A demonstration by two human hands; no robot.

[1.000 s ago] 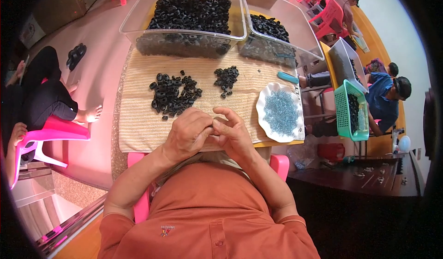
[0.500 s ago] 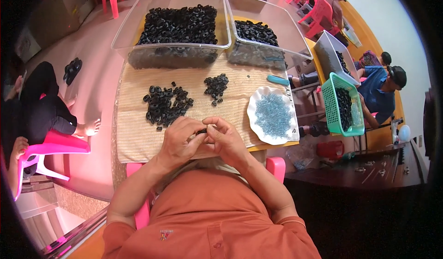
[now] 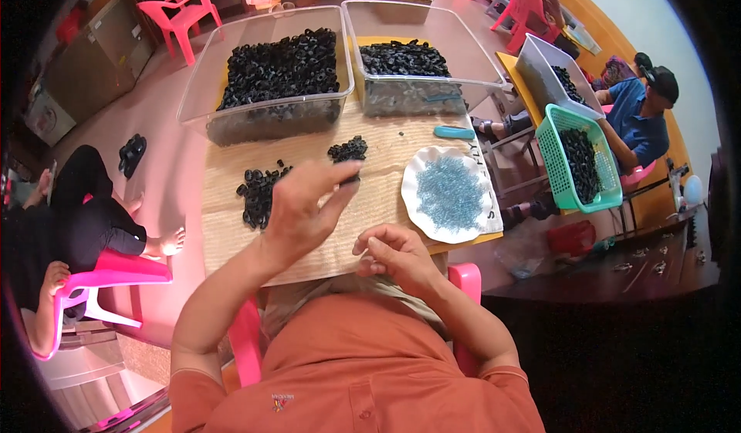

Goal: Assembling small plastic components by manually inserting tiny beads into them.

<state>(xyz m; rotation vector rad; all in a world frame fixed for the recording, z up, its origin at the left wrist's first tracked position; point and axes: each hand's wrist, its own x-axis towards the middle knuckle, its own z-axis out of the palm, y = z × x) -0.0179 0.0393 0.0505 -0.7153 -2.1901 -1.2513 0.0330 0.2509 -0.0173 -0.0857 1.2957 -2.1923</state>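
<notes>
My left hand (image 3: 302, 208) is raised over the table, reaching toward the small heap of black plastic parts (image 3: 347, 149). Between its thumb and forefinger shows a small black part (image 3: 352, 178). Close to the table's front edge, my right hand (image 3: 397, 255) has its fingers curled in against the thumb; whatever may be inside them is too small to make out. A larger heap of black parts (image 3: 256, 197) lies left of my left hand, which covers some of it. Beside my right hand stands a white scalloped plate (image 3: 411, 194) full of small clear bluish pieces (image 3: 448, 192).
Two clear bins (image 3: 262, 124) (image 3: 482, 78) of black parts stand at the table's far side. A teal-handled tool (image 3: 454, 132) lies near the plate. Right of the table are a green basket (image 3: 610, 194) and a white bin (image 3: 532, 66). People sit on both sides.
My hands have come apart. The left moved forward to the small heap with a black part at its fingertips; the right dropped back slightly. The view shifted a little.
</notes>
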